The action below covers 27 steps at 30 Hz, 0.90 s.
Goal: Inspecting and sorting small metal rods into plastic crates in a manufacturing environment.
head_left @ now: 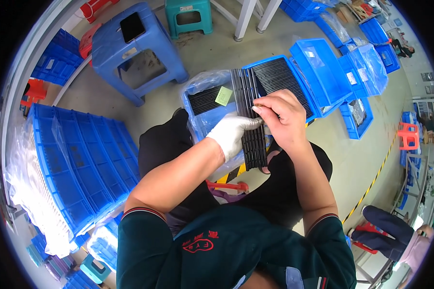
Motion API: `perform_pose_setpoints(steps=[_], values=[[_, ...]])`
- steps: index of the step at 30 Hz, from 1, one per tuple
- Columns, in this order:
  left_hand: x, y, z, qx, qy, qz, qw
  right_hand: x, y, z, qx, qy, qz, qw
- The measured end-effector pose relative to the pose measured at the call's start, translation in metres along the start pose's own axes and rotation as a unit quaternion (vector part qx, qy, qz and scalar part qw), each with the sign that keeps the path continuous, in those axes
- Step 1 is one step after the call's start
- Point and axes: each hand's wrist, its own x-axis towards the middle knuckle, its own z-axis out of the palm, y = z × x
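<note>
A bundle of long, thin black rods (pixel 254 150) lies side by side across my lap, pointing away from me. My left hand (pixel 229 135), in a white glove, is closed around the bundle from its left side. From the right, my bare right hand (pixel 285 119) pinches thumb and forefinger together at the rods' right edge; what lies between the fingertips is too small to make out. Beyond the hands, a blue crate (pixel 307 103) holds rows of similar black rods. Left of it, a plastic-lined blue crate (pixel 203 120) holds more rods, with a green paper slip (pixel 223 96) on them.
Stacked blue crates (pixel 91 159) stand close on my left. A blue stool (pixel 154 43) with a phone (pixel 132 27) on it is at the far left, a green stool (pixel 189 18) beside it. More blue bins (pixel 320 67) are at the right. Another person (pixel 390 231) is at lower right.
</note>
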Motion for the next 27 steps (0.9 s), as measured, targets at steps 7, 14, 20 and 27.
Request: perform_pose_setpoints(steps=[7,14,20,27], values=[[0.0041,-0.0036,-0.0045,0.014,0.026,0.013,0.999,0.0007,-0.0014,0.0008,-0.074,-0.024,-0.101,0.992],[0.0041,-0.0054,-0.0049,0.01,0.013,0.02,1.0,0.0004,-0.0005,0.001,-0.105,-0.04,-0.095,0.989],[0.0019,0.0,-0.0033,-0.012,-0.002,0.002,1.0,0.0012,-0.0053,0.0,-0.049,0.007,-0.068,0.996],[-0.0015,0.0022,0.0001,-0.019,-0.022,0.002,1.0,0.0011,-0.0029,0.0043,0.01,0.027,-0.012,1.0]])
